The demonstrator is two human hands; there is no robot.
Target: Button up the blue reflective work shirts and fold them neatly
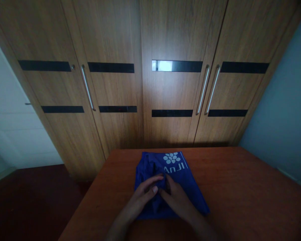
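Observation:
A blue cloth (189, 187) with a white flower-like print and white lettering lies on the table, its right part flat and its left part rumpled. My left hand (143, 194) curves around a bunched fold of it from the left, the thumb on the near side. Facing it from the right, my right hand (176, 194) has its fingers bent in on the same fold. The fingertips of both hands nearly meet over the cloth, and some are hidden among the folds. Whether the cloth is a bag or a garment cannot be told.
The reddish-brown wooden table (230, 187) extends to both sides of the cloth. Just behind it stands a tall wooden wardrobe (120, 130) with metal handles and dark strips. A white door (17, 134) is at the left, a pale wall (278, 117) at the right.

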